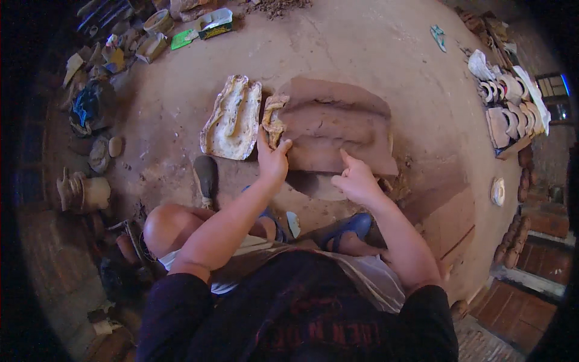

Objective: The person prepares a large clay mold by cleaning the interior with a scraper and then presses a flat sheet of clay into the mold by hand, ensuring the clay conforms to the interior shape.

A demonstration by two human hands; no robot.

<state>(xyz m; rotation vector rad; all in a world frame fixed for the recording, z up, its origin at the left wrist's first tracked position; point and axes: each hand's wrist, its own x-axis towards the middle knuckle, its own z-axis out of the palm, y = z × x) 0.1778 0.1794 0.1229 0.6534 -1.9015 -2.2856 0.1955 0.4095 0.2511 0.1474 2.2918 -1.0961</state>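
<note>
A thick brown clay slab (338,123) with ridges and hollows lies on the floor in front of me. At its left edge my left hand (273,161) grips a narrow, rough, yellowish-brown plaster-like piece (274,120), thumb on the right side of it. My right hand (357,181) holds nothing; its index finger is stretched out to the slab's lower middle, while the other fingers are curled. Left of the slab rests a white, trough-shaped mold (220,136) with a raised ridge inside and a brownish rim.
A dark paddle-like tool (205,178) lies near my left knee. By my feet is a small pale scraper-like piece (294,224). Curved clay pieces (515,117) are stacked at the right, boxes (215,24) and clutter at the far left. A pot-like vessel (94,194) stands at the left.
</note>
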